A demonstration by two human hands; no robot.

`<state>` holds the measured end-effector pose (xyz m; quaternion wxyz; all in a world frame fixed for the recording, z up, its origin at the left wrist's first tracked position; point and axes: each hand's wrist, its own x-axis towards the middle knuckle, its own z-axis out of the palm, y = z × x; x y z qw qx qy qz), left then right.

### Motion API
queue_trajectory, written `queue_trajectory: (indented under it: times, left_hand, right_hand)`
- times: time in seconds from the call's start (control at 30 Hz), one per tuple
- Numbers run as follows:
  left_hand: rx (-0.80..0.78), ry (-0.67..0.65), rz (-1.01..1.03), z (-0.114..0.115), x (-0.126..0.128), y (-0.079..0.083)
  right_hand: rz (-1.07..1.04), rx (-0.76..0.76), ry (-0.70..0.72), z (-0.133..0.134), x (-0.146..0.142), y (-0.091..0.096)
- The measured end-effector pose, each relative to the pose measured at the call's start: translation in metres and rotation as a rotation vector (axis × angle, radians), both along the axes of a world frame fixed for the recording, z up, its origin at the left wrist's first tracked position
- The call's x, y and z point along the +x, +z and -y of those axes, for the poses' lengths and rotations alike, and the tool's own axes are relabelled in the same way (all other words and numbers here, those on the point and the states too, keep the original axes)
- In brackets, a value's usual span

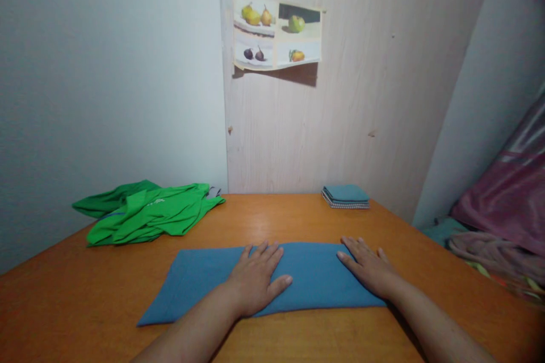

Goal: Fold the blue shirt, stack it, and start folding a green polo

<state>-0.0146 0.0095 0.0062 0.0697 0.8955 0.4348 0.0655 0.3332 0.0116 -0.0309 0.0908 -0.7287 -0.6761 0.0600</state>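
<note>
- At the left on the counter [268, 216] I see crumpled green clothes [157, 215], beyond the blue cloth [315, 281] and well apart from it.
- The blue cloth lies flat on the counter, directly in front of me. Its long axis runs left to right, across the line of view, with its short ends facing the sides. I see no front or back to it; the near left corner juts out as a point toward the lower left, farther left than the far left corner.
- My left hand [258, 283] rests palm down on the cloth, left of its middle, fingers a little apart and pointing away from me, thumb toward the right. It grips nothing that I can see; most of the left stretch of cloth lies beyond it.
- Past the cloth, toward the right, a small folded stack [346, 195] sits near the counter's far edge.
- My right hand [368, 269] lies flat over the right end, fingers spread, aimed up and left, partly covering the short edge. Since both hands touch the cloth, neither is nearer; the right hand is the one at an end.
</note>
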Motion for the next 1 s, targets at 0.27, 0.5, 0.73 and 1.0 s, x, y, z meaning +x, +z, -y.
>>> queue_trajectory:
  times: [0.27,0.5,0.73,1.0]
  left_hand:
    - [-0.010,-0.004,0.002,0.001,0.001,0.000]
    - [0.004,-0.019,-0.001,-0.001,0.001,0.000]
    - [0.008,-0.009,-0.005,-0.004,0.001,-0.001]
    - [0.004,-0.005,0.009,-0.006,0.002,-0.003]
  right_hand:
    - [0.093,0.211,-0.123,0.003,-0.025,0.025]
    - [-0.077,0.144,0.342,0.019,-0.121,0.045]
    - [-0.099,0.010,0.397,0.025,-0.137,0.033]
    - [-0.010,0.025,0.180,0.026,-0.075,0.026]
